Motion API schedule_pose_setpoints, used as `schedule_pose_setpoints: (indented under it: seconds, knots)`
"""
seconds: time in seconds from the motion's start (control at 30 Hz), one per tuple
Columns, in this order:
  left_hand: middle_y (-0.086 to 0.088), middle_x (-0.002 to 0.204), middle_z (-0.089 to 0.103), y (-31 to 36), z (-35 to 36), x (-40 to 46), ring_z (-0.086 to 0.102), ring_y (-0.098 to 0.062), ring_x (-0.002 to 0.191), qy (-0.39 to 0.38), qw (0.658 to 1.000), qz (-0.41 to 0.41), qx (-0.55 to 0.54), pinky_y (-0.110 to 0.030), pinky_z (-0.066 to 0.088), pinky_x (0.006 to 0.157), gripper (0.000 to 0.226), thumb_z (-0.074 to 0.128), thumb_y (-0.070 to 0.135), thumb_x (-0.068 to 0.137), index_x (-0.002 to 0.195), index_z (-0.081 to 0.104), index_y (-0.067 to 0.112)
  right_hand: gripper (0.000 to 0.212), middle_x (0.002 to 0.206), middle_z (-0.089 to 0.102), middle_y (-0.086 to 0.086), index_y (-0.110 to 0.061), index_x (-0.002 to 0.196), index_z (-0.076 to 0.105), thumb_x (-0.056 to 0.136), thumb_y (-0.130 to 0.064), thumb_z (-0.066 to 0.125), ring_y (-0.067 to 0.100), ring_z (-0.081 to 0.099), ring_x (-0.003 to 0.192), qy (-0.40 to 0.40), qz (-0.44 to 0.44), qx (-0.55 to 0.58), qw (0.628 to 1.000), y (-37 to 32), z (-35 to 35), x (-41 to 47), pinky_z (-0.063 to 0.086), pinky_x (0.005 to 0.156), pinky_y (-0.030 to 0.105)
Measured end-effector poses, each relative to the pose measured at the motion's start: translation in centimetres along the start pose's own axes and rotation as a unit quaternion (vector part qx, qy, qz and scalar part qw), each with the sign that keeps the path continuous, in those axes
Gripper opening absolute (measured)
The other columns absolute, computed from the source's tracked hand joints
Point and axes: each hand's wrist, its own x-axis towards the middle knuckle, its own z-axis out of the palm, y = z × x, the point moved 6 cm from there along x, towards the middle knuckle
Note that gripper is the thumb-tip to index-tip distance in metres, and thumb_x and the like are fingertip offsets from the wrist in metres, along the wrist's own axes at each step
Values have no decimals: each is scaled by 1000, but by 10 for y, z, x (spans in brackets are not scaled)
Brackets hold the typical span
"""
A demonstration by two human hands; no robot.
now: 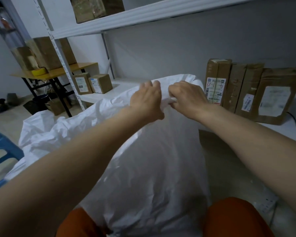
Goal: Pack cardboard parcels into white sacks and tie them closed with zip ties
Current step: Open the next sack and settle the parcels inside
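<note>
Both hands hold the gathered top edge of a large white woven plastic sack (154, 168): the left hand (146, 100) has its fingers curled over the rim, a narrow grip on the fabric, and the right hand (186, 98) pinches a fold of the same edge between thumb and curled fingers, just beside the left. That sack stands upright between the person's knees, which are covered in orange cloth (234, 218), and its mouth reaches up against the front of a white metal shelf (123, 86). Whether anything lies inside cannot be told, since the fabric hides it. To its left a second crumpled white sack (46, 132) lies slumped on the floor. On the shelf to the right, four tall brown cardboard parcels with shipping labels (246, 89) stand on end side by side, leaning against the wall. Further left on the same shelf sit two small cube-shaped cardboard parcels (92, 84), touching each other. Behind the shelf upright, a yellow-topped worktop with black legs (58, 72) carries larger brown boxes (50, 52) and a yellow tape roll (39, 71). A blue plastic stool (2, 146) stands at the left edge.
</note>
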Motion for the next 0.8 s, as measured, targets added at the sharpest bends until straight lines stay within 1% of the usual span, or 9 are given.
schedule_pose_setpoints:
  seconds: [0.07, 0.17, 0.23, 0.37, 0.47, 0.53, 0.6, 0.7, 0.8]
  knots:
    - [-12, 127, 44, -20, 0, -9, 41, -30, 118, -64, 997, -38, 13, -39, 42, 93, 102, 81, 58, 56, 133, 34, 10, 6, 85, 60, 12, -6, 81, 55, 85, -10, 57, 29, 55, 77, 7, 6, -5, 1000, 6, 5, -2, 49, 64, 43]
    - [-10, 125, 51, -34, 17, -29, 48, -30, 114, -141, 988, -45, 49, -39, 43, 91, 111, 79, 66, 51, 136, 32, 13, 7, 85, 59, 11, -6, 82, 54, 84, -12, 56, 30, 55, 77, 12, 15, -11, 1000, 9, 13, -3, 47, 64, 41]
    - [-9, 115, 58, -34, 33, -36, 54, -28, 105, -133, 986, -43, 89, -35, 43, 83, 94, 80, 56, 60, 130, 34, 12, 7, 84, 59, 11, -7, 82, 53, 85, -13, 56, 29, 54, 76, 18, 16, -16, 1000, 8, 15, -1, 46, 63, 40]
    - [-9, 106, 64, -45, 24, -35, 58, -27, 100, -14, 976, -35, 214, -31, 32, 73, 41, 60, 14, 83, 119, 40, 11, 13, 74, 54, 13, -5, 73, 52, 76, 2, 62, 30, 50, 63, 59, -32, -62, 996, 3, 17, -9, 34, 50, 31]
    - [-8, 106, 62, -48, 20, -36, 55, -24, 100, 34, 963, 23, 265, -30, 33, 68, 28, 56, 8, 86, 113, 47, 11, 26, 63, 48, 13, -5, 63, 49, 62, 15, 66, 26, 43, 46, 78, -88, -123, 985, -4, 16, -20, 27, 44, 23]
    - [-7, 112, 58, -44, 31, -42, 51, -24, 106, -9, 975, 49, 216, -31, 39, 72, 34, 60, 13, 86, 118, 48, 11, 28, 64, 46, 13, -5, 63, 48, 62, 18, 63, 26, 42, 45, 92, -117, -148, 978, -4, 15, -23, 30, 40, 24]
    - [-7, 119, 56, -51, 38, -41, 49, -26, 114, -107, 994, 6, 35, -33, 43, 86, 51, 66, 29, 83, 127, 49, 11, 24, 66, 46, 13, -5, 66, 49, 68, 16, 60, 25, 42, 47, 118, -153, -166, 967, 0, 17, -28, 34, 39, 26]
    - [-8, 110, 62, -64, 24, -28, 57, -24, 99, -168, 948, -84, -259, -32, 44, 84, 58, 65, 52, 81, 116, 63, 5, 22, 65, 44, 12, -6, 66, 49, 79, 9, 56, 24, 41, 46, 165, -174, -170, 956, 2, 14, -37, 36, 38, 26]
    - [0, 100, 62, -61, 25, -24, 58, -18, 90, -224, 942, -84, -236, -28, 47, 84, 48, 75, 47, 74, 109, 69, 14, 25, 63, 41, 11, -7, 64, 47, 84, 8, 53, 22, 38, 44, 174, -186, -172, 952, 1, 11, -42, 34, 37, 25]
